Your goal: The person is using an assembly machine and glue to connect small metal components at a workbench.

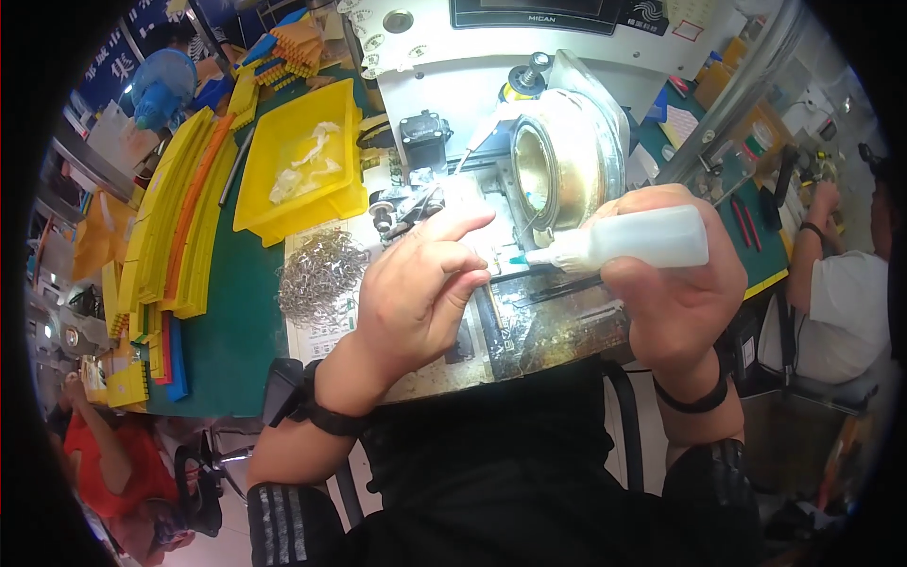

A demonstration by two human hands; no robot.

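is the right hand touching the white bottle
Touching: the head view shows the right hand gripping the white bottle, its thumb against the side.

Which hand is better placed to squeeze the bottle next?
Probably the right hand: it holds the white bottle, whose teal tip points left. The left hand is near the tip, not on the bottle.

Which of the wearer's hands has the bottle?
The right hand, wrapped around the translucent bottle; the left hand holds no bottle, poised near its teal tip.
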